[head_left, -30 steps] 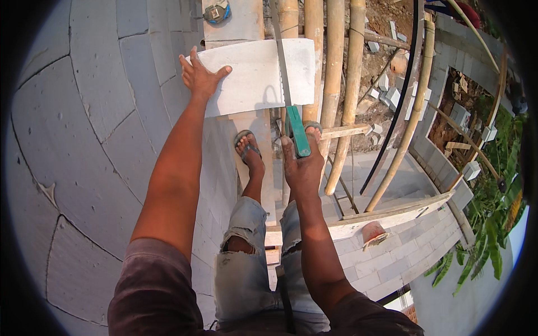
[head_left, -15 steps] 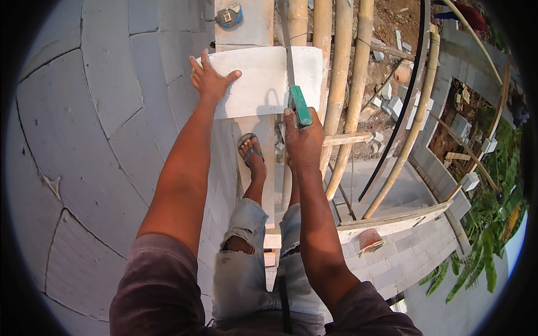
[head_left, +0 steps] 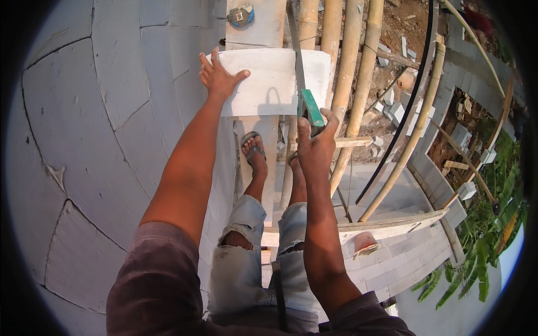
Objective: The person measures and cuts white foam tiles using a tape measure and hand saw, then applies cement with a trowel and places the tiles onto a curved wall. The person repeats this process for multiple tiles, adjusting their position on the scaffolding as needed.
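A white lightweight block (head_left: 259,78) lies across a plank ahead of me. My left hand (head_left: 221,81) rests spread on its left end, thumb stretched toward the middle. Toward the block's right end, the blade of a handsaw (head_left: 311,106) with a green handle stands in a cut, leaving a narrower piece on the right. Round that handle is my right hand (head_left: 317,143), with the index finger lifted along its side; the palm side is hidden. Beyond the block, a tape measure (head_left: 241,15) sits on the plank.
A grey block wall (head_left: 84,129) rises close on my left. Bamboo poles (head_left: 358,73) run along the right, over lower ground with rubble and cut blocks. One sandalled foot (head_left: 253,147) stands on the plank (head_left: 255,179). Lower right, a reddish bucket (head_left: 365,242) sits near a wooden board (head_left: 386,224).
The right hand and saw have drawn slightly back toward me, and its index finger has lifted from the grip. My left hand stays on the block. The whole view has shifted a little.
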The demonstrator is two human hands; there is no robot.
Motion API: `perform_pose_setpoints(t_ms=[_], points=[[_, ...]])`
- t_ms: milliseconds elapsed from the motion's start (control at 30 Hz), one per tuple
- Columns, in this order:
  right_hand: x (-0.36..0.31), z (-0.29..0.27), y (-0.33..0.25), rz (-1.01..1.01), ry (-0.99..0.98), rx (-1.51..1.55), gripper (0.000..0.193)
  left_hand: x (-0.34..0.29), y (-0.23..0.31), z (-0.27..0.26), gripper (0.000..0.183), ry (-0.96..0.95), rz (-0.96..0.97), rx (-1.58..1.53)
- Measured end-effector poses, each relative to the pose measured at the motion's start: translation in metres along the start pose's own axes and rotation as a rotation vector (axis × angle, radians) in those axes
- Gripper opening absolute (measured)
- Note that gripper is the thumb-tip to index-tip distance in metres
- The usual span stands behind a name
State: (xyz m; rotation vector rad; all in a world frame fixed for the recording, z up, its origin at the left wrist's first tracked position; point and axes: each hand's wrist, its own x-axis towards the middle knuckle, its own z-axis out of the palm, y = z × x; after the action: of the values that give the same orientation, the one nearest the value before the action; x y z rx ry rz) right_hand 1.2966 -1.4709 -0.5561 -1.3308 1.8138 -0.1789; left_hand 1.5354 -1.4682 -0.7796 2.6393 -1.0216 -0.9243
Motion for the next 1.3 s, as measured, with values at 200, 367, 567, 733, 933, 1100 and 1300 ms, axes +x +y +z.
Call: perform_pose_setpoints(t_ms=[200,367,567,733,933,1100,1300], points=[[-0.165,-0.05,0.057,-0.086,-0.005,-0.034,0.05,-0.001,0.003,-0.004,0.13,-0.002,-0.005,0.029],[0.015,0.019,-0.002,-0.159,0.071,0.004,0.04,0.001,-0.002,0.007,0.13,0.039,0.059,-0.025],[-0.126,-0.031,0.043,-0.237,0.043,-0.064,0.048,-0.001,-0.006,0.005,0.131,0.054,0.05,0.004],[-0.103,-0.01,0.053,-0.225,0.1,0.001,0.05,0.003,-0.011,0.013,0.134,0.1,0.099,0.007],[-0.028,0.006,0.027,-0.142,-0.005,0.039,0.053,-0.016,0.008,0.014,0.126,0.229,0.133,0.178],[-0.147,-0.04,0.062,-0.202,0.002,-0.033,0.044,-0.023,0.018,0.027,0.13,0.088,0.044,0.232],[0.026,0.01,-0.022,0.01,-0.025,0.151,0.043,-0.041,0.053,-0.002,0.148,-0.227,0.064,0.289]])
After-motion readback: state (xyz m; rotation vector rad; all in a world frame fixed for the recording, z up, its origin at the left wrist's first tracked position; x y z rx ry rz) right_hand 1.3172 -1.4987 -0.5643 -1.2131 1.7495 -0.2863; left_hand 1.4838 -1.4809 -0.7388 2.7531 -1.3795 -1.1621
